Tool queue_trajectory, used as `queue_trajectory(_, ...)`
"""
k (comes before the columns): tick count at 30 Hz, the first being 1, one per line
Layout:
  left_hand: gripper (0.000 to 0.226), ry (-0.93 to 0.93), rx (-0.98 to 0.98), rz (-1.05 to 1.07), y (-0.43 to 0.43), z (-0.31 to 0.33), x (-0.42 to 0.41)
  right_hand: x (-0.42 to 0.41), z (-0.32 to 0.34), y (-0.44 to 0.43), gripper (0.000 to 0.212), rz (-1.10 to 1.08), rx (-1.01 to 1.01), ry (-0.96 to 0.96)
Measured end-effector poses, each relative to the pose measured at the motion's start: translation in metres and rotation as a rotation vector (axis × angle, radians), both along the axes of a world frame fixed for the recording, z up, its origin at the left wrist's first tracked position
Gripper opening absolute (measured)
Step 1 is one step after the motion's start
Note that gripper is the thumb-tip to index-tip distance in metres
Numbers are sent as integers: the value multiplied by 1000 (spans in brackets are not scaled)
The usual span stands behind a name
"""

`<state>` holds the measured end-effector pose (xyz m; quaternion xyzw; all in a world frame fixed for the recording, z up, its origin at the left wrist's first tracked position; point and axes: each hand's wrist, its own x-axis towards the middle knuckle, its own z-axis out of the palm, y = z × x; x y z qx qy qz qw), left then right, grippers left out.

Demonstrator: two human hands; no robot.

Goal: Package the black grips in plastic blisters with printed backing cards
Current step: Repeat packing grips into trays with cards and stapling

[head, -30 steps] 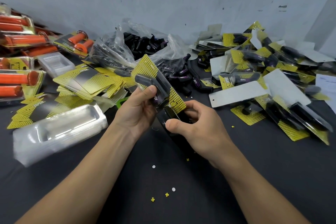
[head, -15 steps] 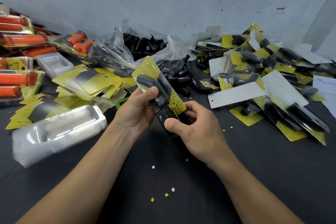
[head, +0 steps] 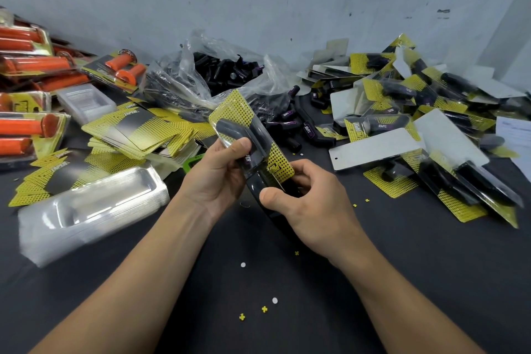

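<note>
Blister pack (head: pixel 230 112), tilted: left grip (head: pixel 218 178) pinches its middle, right grip (head: pixel 310 210) clasps its lower end.

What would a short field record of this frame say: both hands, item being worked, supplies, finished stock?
left hand: grips upper part of the clear plastic blister pack with yellow dotted card and black grip, thumb on its front
right hand: pinches the pack's lower end
supplies: stack of empty clear plastic blisters, loose yellow-and-black backing cards, clear plastic bag of black grips
finished stock: pile of packed black grips, right side
also: orange grips in packs, far left
</note>
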<state>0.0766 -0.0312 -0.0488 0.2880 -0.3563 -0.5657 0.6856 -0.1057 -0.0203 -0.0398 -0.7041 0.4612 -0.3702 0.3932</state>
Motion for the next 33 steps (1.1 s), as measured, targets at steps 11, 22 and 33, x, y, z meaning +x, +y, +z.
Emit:
queue_trajectory(11, 25, -12, -3, -9, -4, -4, 2, 5, -2, -3, 22, -43, 18, -38)
queue_trajectory(22, 23, -7, 19, 1, -4, -5, -1, 7, -2, -9, 18, -65, -11, -19)
queue_trajectory(33, 39, 60, 170, 184, -7, -3, -3, -7, 9, -20, 58, -73, 264, -74)
